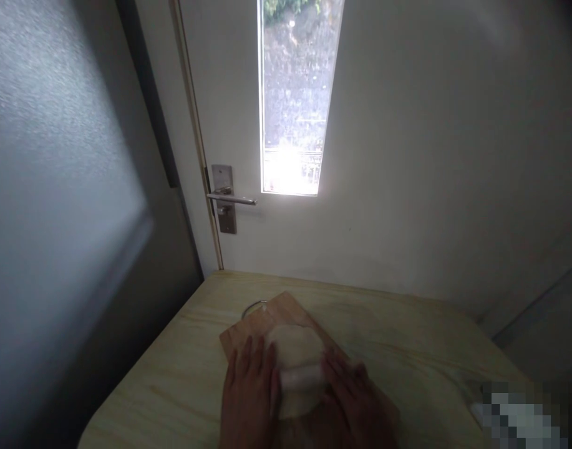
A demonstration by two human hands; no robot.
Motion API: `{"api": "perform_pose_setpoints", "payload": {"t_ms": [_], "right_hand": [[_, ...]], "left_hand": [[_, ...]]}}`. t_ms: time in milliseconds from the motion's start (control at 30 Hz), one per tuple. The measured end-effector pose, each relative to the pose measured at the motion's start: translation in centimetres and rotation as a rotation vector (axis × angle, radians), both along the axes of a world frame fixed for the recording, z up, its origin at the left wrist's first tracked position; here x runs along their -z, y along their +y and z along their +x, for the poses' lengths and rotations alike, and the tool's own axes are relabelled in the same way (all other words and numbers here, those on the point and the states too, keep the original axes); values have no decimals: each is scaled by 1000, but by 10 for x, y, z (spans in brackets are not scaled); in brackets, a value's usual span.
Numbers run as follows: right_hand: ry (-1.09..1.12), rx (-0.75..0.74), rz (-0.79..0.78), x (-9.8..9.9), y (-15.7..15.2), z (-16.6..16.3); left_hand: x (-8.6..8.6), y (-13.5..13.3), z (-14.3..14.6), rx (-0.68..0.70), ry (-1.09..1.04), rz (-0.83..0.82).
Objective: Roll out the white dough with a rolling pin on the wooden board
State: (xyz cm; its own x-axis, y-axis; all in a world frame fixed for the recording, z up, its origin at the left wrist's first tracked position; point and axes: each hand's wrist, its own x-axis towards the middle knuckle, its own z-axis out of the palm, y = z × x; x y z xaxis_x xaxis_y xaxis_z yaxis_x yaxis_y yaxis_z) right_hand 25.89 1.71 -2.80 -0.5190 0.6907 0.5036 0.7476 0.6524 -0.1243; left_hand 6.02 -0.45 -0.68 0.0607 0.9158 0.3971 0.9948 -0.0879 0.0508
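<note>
A flat, roughly round sheet of pale dough (295, 343) lies on a brown wooden cutting board (286, 307), set at an angle on the table. Across the dough runs a pale rolling pin (303, 376), blurred by motion. My left hand (249, 380) lies over its left end, fingers stretched forward over the board. Over the right end rests my right hand (353, 386), its fingers extended toward the dough and smeared. Both ends of the pin are hidden under the hands. A metal ring handle (252, 307) shows at the board's far left corner.
The board rests on a light wood-grain table (173, 368). Behind it stands a white door (407, 156) with a lever handle (232, 199) and a narrow bright window (297, 87). A grey panel (56, 187) rises at left. A pixelated patch (524, 418) covers the lower right corner.
</note>
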Motion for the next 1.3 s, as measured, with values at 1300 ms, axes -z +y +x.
{"api": "perform_pose_setpoints", "payload": {"t_ms": [1300], "right_hand": [[-168, 348, -318, -43, 63, -44]], "left_hand": [[-24, 85, -16, -84, -2, -309]]}}
